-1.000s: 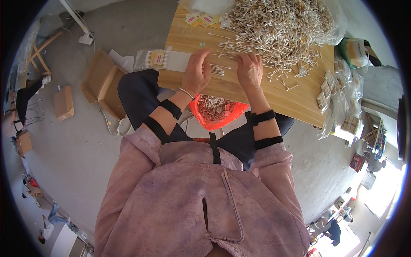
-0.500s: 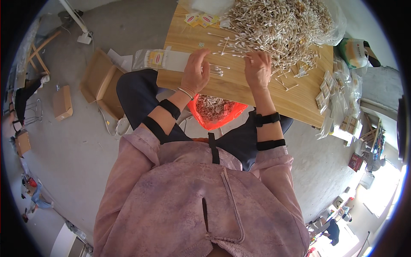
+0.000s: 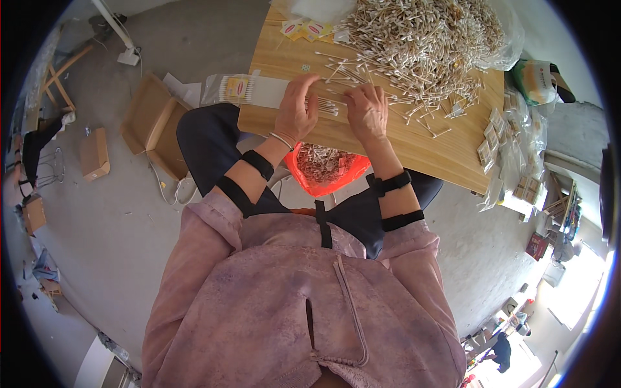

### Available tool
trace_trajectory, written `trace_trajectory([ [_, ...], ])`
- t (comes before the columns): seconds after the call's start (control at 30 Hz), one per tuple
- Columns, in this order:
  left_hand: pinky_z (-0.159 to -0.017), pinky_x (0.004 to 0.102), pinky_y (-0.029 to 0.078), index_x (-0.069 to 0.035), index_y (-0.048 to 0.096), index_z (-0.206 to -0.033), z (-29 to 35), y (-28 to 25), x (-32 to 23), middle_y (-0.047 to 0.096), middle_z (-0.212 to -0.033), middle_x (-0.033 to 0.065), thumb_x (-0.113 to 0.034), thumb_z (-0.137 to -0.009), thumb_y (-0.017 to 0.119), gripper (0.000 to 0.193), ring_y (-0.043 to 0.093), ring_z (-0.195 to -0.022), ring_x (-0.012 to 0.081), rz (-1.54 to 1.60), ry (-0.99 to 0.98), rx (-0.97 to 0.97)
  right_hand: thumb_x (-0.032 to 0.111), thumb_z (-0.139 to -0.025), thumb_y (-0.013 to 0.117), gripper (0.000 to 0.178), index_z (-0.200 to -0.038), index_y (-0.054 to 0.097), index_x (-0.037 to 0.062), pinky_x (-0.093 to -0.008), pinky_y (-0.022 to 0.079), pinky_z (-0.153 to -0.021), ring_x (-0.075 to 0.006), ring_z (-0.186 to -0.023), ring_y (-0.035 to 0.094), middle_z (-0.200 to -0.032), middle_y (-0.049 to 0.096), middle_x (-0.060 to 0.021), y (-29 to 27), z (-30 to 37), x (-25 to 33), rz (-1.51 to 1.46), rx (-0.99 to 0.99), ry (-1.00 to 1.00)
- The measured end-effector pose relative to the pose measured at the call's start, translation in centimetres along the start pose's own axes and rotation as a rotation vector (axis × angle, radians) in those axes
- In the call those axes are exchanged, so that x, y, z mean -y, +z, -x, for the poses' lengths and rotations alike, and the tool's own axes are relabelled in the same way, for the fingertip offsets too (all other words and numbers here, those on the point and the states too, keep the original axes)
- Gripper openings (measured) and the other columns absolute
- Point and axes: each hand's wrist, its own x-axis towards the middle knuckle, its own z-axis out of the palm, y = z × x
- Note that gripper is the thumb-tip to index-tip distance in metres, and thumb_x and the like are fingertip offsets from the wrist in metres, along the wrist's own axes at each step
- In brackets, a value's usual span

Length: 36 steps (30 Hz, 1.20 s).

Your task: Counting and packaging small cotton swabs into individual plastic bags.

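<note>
My left hand is curled at the table's near edge around a small bunch of cotton swabs, whose white tips stick out to the right. Close by on the right, my right hand has its fingers bent and drawn together at a few swabs; the fingertips are partly hidden. Beyond both hands spreads a large heap of loose cotton swabs. Left of my left hand lies a clear packet of swabs with a yellow label, beside a white strip.
Yellow cards lie at the table's far left. Small packs and plastic bags sit along its right edge. Below the near edge, a red bag holds more swabs between my knees. An open cardboard box stands on the floor at left.
My right hand has moved left and slightly nearer, from the heap's edge toward the bunch at my left hand. My left hand has stayed almost still.
</note>
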Motion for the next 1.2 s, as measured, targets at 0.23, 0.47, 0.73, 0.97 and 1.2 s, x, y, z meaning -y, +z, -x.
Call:
trace_trajectory([
  [0.23, -0.094, 0.0417, 0.042, -0.003, 0.052, -0.116, 0.0, 0.1, -0.2, 0.056, -0.114, 0.0182, 0.003, -0.079, 0.051, 0.037, 0.05, -0.109, 0.0378, 0.007, -0.034, -0.021, 0.012, -0.076, 0.066, 0.016, -0.092, 0.068, 0.0129, -0.0386, 0.043, -0.08, -0.0271, -0.092, 0.052, -0.096, 0.058, -0.0038, -0.4, 0.0, -0.3, -0.045, -0.052, 0.063],
  [0.47, -0.107, 0.0453, 0.029, -0.021, 0.064, -0.111, -0.3, 0.0, -1.5, 0.046, -0.131, 0.0107, -0.017, -0.082, 0.062, 0.029, 0.039, -0.124, 0.0319, -0.355, 0.173, 0.193, 0.012, -0.08, 0.065, 0.013, -0.093, 0.069, 0.0105, -0.0386, 0.042, -0.083, -0.0277, -0.094, 0.051, -0.096, 0.058, -0.0045, -1.0, 1.1, -2.1, -0.051, -0.054, 0.138],
  [0.73, -0.109, 0.0445, 0.027, -0.019, 0.065, -0.111, -0.1, 0.3, -1.2, 0.044, -0.135, 0.0103, -0.025, -0.085, 0.061, 0.027, 0.036, -0.127, 0.0332, -0.391, 0.124, 0.243, 0.012, -0.078, 0.066, 0.019, -0.097, 0.068, 0.0126, -0.0394, 0.042, -0.083, -0.027, -0.095, 0.05, -0.098, 0.056, -0.0043, -1.5, 0.6, -3.2, 0.11, -0.086, 0.16],
  [0.97, -0.108, 0.0452, 0.028, -0.011, 0.06, -0.114, -0.1, 0.1, -1.3, 0.045, -0.131, 0.0145, -0.023, -0.083, 0.062, 0.033, 0.037, -0.125, 0.0338, -0.407, 0.103, 0.222, 0.013, -0.077, 0.066, 0.02, -0.097, 0.068, 0.0142, -0.0401, 0.042, -0.082, -0.0267, -0.094, 0.05, -0.097, 0.056, -0.0036, -1.6, -1.0, -1.9, 0.029, -0.085, 0.031],
  [1.2, -0.102, 0.0419, 0.036, -0.003, 0.058, -0.109, 0.2, 0.5, -0.5, 0.048, -0.125, 0.0172, -0.011, -0.08, 0.062, 0.029, 0.04, -0.122, 0.0347, -0.282, 0.068, 0.119, 0.014, -0.078, 0.065, 0.011, -0.088, 0.068, 0.0145, -0.0409, 0.043, -0.077, -0.0271, -0.092, 0.052, -0.091, 0.057, -0.0032, 0.6, -1.4, 0.3, -0.026, 0.027, -0.006],
])
